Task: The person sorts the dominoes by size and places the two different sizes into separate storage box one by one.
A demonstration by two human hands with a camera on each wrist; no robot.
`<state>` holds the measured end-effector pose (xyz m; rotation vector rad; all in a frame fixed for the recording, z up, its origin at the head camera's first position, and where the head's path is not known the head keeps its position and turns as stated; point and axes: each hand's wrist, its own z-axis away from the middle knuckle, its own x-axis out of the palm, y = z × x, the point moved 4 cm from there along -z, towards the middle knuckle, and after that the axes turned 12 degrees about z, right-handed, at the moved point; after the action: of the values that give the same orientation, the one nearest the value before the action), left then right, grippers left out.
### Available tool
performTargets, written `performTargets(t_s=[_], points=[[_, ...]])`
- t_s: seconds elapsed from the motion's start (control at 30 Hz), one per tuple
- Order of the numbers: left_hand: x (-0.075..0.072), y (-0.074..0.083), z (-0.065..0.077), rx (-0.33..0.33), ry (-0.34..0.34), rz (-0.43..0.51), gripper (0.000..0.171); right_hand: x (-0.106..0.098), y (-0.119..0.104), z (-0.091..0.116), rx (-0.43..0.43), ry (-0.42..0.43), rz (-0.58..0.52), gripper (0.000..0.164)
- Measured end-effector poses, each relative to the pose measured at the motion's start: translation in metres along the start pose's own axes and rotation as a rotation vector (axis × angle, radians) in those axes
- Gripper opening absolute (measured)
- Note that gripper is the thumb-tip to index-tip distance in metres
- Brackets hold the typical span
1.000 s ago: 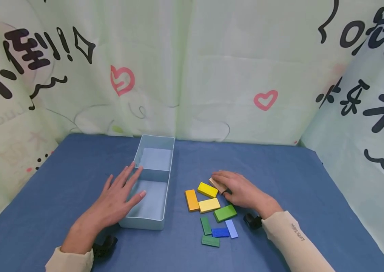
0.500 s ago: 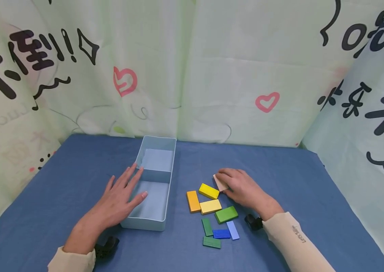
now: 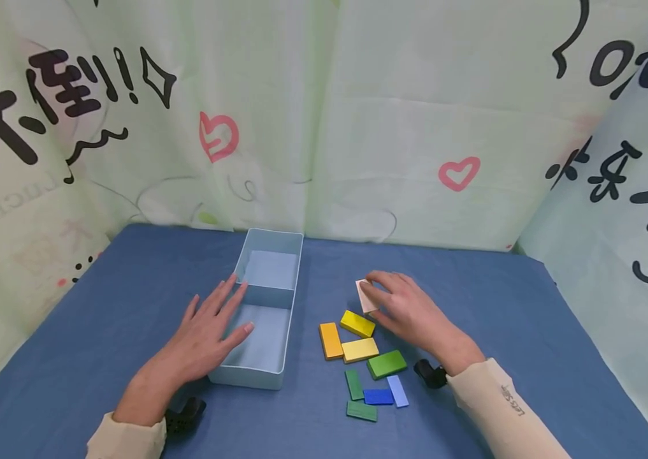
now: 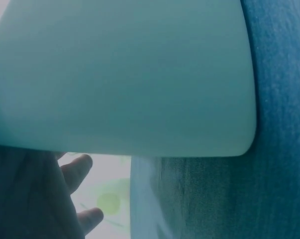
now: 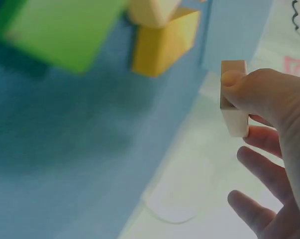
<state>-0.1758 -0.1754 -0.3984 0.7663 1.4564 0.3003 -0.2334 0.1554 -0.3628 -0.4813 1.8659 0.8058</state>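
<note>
My right hand pinches a pale wooden block between thumb and fingers, the block tilted up behind the others. The left hand is spread, fingers straight, over the left side of a light blue two-compartment box; whether it touches the rim I cannot tell. Nearest the right hand lie a yellow block, a pale yellow block, an orange block and a light green block. In the left wrist view the box wall fills most of the frame.
Closer to me lie two dark green blocks, one upright in view and one crosswise, a blue block and a light blue block. A blue cloth covers the table. Printed curtains hang behind and beside it.
My right hand has drawn the pale wooden block slightly away from the yellow block and tilted it up. The left hand keeps its place by the box; the view has shifted a little.
</note>
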Motion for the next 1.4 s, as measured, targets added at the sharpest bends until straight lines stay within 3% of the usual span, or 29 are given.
performTargets(t_s=[0.47,0.7,0.9,1.27,1.4], points=[[-0.001,0.001,0.001,-0.006,0.0,-0.048,0.075,-0.033,-0.018,-0.018,-0.07,0.101,0.02,0.058],[-0.005,0.003,-0.001,-0.045,0.024,-0.109,0.082,-0.041,-0.024,-0.022,-0.094,0.127,0.053,0.059],[-0.003,0.0,-0.002,-0.083,0.01,-0.106,0.088,-0.047,-0.032,-0.03,-0.122,0.144,0.063,0.057],[-0.004,0.001,0.0,-0.068,0.032,-0.134,0.086,-0.056,-0.058,-0.056,-0.178,0.199,-0.011,0.046],[-0.004,0.002,0.001,-0.079,0.037,-0.137,0.084,-0.054,-0.072,-0.065,-0.197,0.183,-0.038,0.046]])
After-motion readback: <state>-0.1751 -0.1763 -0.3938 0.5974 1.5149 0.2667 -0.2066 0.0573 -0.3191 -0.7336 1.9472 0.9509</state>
